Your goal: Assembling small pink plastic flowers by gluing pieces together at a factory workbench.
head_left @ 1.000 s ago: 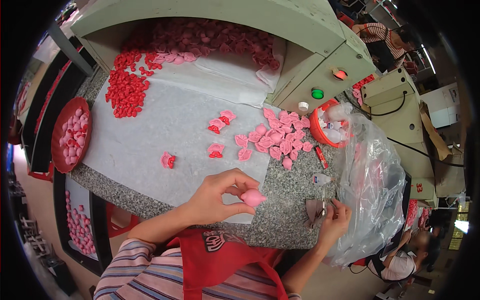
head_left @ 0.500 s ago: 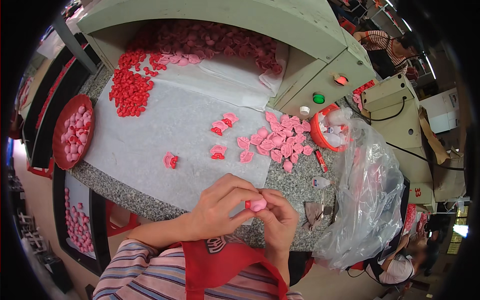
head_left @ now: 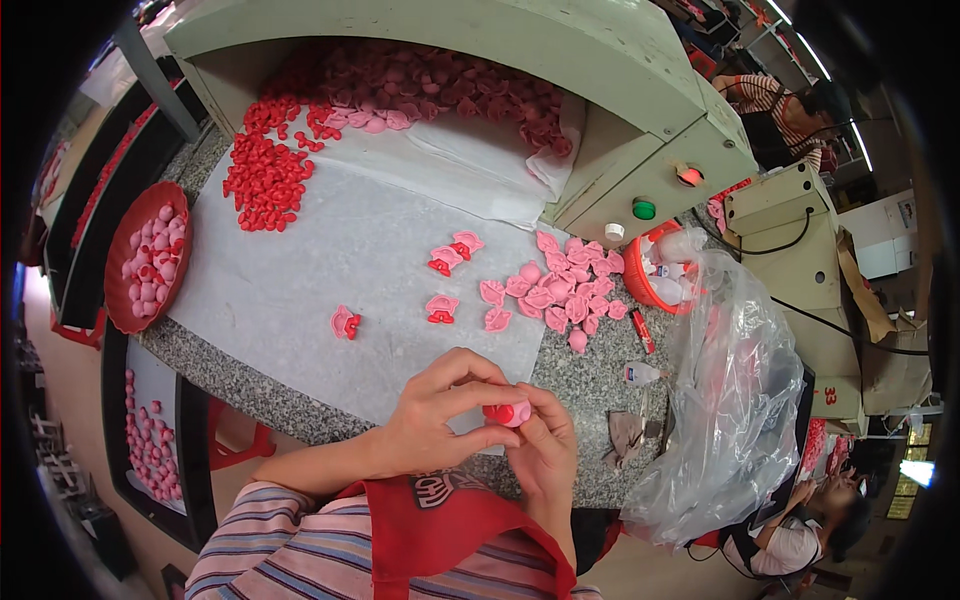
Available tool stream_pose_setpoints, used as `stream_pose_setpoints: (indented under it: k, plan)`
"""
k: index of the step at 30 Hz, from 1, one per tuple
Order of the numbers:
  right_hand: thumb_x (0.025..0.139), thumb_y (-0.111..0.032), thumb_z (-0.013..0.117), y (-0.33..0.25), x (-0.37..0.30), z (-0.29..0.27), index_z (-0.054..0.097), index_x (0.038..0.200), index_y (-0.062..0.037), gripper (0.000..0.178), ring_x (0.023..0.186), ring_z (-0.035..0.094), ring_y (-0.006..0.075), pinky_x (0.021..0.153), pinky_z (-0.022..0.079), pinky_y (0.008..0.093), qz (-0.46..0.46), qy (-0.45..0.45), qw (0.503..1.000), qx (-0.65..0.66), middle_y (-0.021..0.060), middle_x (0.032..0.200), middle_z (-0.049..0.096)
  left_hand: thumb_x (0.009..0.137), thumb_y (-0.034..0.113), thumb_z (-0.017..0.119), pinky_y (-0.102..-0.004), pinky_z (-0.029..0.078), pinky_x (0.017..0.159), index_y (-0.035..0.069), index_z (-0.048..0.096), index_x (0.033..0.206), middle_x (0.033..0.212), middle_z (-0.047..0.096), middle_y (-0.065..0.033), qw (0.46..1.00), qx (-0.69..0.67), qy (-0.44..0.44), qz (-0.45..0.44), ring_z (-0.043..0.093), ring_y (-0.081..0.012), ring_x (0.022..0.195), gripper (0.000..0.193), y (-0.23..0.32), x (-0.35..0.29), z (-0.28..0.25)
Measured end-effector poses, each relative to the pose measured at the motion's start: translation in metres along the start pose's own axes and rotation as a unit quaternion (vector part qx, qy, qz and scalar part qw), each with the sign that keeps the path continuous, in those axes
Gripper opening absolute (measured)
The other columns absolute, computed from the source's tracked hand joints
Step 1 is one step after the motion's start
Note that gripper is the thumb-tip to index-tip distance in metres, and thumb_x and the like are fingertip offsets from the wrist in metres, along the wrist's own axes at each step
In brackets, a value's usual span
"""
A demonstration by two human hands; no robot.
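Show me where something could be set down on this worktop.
Bare white sheet lies between the red heap and the pink-and-red pieces; a smaller patch separates those from the left hand. The right is crowded: pink pieces, orange-red basket, plastic bag.

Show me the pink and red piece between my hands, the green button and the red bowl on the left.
Pink and red piece (head_left: 508, 412): head view, middle of its visible side.
Green button (head_left: 643, 209): head view, centre of its cap.
Red bowl (head_left: 116, 290): head view, bare wall, left side.
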State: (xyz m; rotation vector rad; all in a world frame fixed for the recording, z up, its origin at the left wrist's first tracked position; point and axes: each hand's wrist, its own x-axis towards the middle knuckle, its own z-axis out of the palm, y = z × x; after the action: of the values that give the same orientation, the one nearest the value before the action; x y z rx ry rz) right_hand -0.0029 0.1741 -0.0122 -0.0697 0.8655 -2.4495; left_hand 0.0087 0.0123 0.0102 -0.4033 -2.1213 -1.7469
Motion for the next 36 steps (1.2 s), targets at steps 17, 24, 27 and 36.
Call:
stream_pose_setpoints:
  k: [17,24,27,36]
  plan:
    - [0.086,-0.006,0.053,0.016,0.011,0.002,0.059,0.095,0.0038,0.015,0.076,0.062,0.0178,0.066,0.051,0.0273,-0.009,0.160,0.900,-0.405,0.0124,0.095,0.063,0.074,0.017,0.067,-0.0340,0.045,0.072,0.003,0.061,0.098,0.083,0.057,-0.0131,0.636,0.591,0.473,-0.150,0.056,-0.0259,0.080,0.028,-0.078,-0.045,-0.296]
    - [0.085,-0.004,0.055,0.018,0.012,0.005,0.060,0.096,0.0027,0.014,0.080,0.062,0.0160,0.072,0.049,0.0254,0.037,0.117,0.909,-0.398,0.0093,0.092,0.062,0.070,0.011,0.068,-0.0352,0.047,0.070,0.005,0.064,0.093,0.085,0.059,-0.0138,0.796,0.484,0.315,-0.181,0.059,-0.0257,0.079,0.024,-0.065,-0.008,-0.228]
    - [0.085,-0.003,0.055,0.019,0.004,0.007,0.060,0.096,0.0024,0.014,0.082,0.061,0.0155,0.073,0.049,0.0253,0.050,0.101,0.911,-0.397,0.0083,0.092,0.062,0.072,0.014,0.069,-0.0303,0.047,0.060,0.003,0.064,0.088,0.079,0.061,-0.0119,0.879,0.385,0.114,-0.258,0.059,-0.0202,0.064,0.021,-0.058,-0.009,-0.158]
    - [0.085,-0.001,0.054,-0.003,-0.027,-0.014,0.060,0.096,0.0020,0.013,0.081,0.059,0.0132,0.074,0.047,0.0231,-0.014,0.188,0.886,-0.424,0.0066,0.091,0.060,0.079,0.009,0.062,-0.0249,0.046,0.059,-0.001,0.064,0.087,0.070,0.064,-0.0102,0.896,0.289,0.108,-0.321,0.059,-0.0127,0.063,0.013,-0.076,-0.037,-0.104]
